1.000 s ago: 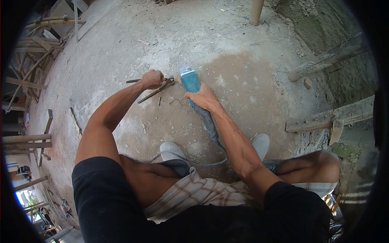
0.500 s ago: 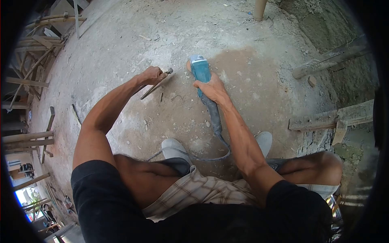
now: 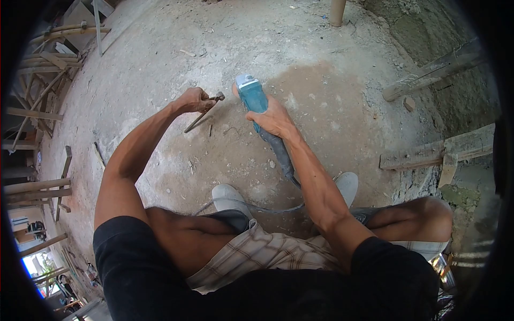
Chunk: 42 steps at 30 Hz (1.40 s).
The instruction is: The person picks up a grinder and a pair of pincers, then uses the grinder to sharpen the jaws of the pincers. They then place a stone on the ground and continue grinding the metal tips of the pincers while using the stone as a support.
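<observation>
My right hand (image 3: 272, 116) is wrapped round a teal angle grinder (image 3: 254, 97) with a dark grey handle. Its head points up and to the left, and the edge of an orange-brown disc shows at its left side. Opposite it, my left hand (image 3: 194, 100) grips a thin metal rod (image 3: 201, 120) whose lumpy end sticks out past the fingers towards the disc. A small gap separates rod and disc. From the grinder's lower end a grey cord (image 3: 267, 210) runs across my feet.
Dusty concrete floor (image 3: 155, 69) with chips lies around. Wooden beams (image 3: 412, 158) stand at the right, beside a rough earth bank. More timber (image 3: 40, 184) is stacked along the left. A post (image 3: 337, 12) rises at the top.
The grinder in my right hand has moved left, closer to the rod's end. My left hand has shifted slightly left, with the rod still in it.
</observation>
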Each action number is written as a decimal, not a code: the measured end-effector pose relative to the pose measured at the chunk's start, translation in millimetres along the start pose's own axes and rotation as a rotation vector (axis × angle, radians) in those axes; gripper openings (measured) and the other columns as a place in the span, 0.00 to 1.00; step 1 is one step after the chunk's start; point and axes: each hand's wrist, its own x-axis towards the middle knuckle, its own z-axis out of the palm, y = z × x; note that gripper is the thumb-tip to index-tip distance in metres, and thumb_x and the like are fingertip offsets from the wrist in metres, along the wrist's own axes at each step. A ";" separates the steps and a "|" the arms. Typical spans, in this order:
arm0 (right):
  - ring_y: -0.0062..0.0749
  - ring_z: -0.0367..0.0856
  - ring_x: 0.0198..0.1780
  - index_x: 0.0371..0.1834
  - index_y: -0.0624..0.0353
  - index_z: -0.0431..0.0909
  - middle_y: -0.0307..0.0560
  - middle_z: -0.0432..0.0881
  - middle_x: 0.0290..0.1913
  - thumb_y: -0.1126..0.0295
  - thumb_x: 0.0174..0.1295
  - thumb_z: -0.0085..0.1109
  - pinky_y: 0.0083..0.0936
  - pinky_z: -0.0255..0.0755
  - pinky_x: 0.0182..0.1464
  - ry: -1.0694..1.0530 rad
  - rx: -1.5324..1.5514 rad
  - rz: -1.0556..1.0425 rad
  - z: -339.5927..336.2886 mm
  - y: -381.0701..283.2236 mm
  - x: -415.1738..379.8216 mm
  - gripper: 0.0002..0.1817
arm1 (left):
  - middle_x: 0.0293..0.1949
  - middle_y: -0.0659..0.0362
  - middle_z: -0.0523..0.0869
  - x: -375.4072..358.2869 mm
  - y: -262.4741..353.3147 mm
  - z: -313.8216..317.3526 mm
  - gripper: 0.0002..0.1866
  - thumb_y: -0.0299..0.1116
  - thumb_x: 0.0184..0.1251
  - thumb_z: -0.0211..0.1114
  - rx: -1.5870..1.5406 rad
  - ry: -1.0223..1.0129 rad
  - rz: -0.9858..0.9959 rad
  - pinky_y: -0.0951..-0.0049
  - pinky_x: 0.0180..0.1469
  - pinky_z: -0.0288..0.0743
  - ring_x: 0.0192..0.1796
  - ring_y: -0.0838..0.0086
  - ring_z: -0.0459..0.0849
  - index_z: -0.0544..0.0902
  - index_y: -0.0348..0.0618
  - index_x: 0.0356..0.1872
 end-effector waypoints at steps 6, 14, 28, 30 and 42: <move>0.56 0.78 0.58 0.63 0.70 0.69 0.68 0.78 0.56 0.54 0.43 0.68 0.40 0.71 0.61 -0.027 -0.041 0.011 2.8 -11.4 -8.7 0.44 | 0.25 0.59 0.87 -1.7 4.5 0.1 0.17 0.46 0.66 0.67 -0.031 -0.020 0.031 0.73 0.33 0.76 0.29 0.77 0.86 0.87 0.41 0.28; 0.52 0.80 0.55 0.63 0.69 0.70 0.65 0.79 0.54 0.55 0.41 0.70 0.39 0.72 0.57 -0.009 -0.068 -0.002 8.5 -13.3 -12.6 0.44 | 0.26 0.57 0.88 1.7 0.8 2.1 0.18 0.46 0.67 0.67 -0.044 -0.057 0.069 0.73 0.35 0.78 0.30 0.76 0.88 0.86 0.40 0.28; 0.51 0.81 0.51 0.56 0.69 0.73 0.63 0.81 0.49 0.57 0.43 0.69 0.38 0.73 0.55 0.014 -0.030 -0.024 4.8 -17.7 -17.2 0.37 | 0.25 0.56 0.87 -1.9 10.4 -2.7 0.18 0.45 0.65 0.68 0.082 -0.091 0.077 0.73 0.30 0.80 0.29 0.70 0.89 0.86 0.36 0.29; 0.47 0.82 0.48 0.54 0.68 0.75 0.60 0.82 0.46 0.58 0.44 0.69 0.37 0.73 0.52 0.029 0.010 -0.013 3.3 -23.2 -21.1 0.34 | 0.28 0.51 0.88 -3.5 11.5 -1.2 0.21 0.46 0.66 0.65 0.088 -0.073 0.040 0.67 0.28 0.82 0.28 0.66 0.90 0.85 0.33 0.33; 0.26 0.75 0.30 0.37 0.63 0.78 0.41 0.77 0.30 0.59 0.50 0.67 0.26 0.69 0.34 0.221 0.171 -0.090 -9.5 -3.7 -7.9 0.20 | 0.21 0.52 0.87 12.9 12.4 -12.0 0.23 0.46 0.67 0.62 0.309 -0.070 0.087 0.64 0.27 0.78 0.23 0.65 0.84 0.84 0.30 0.28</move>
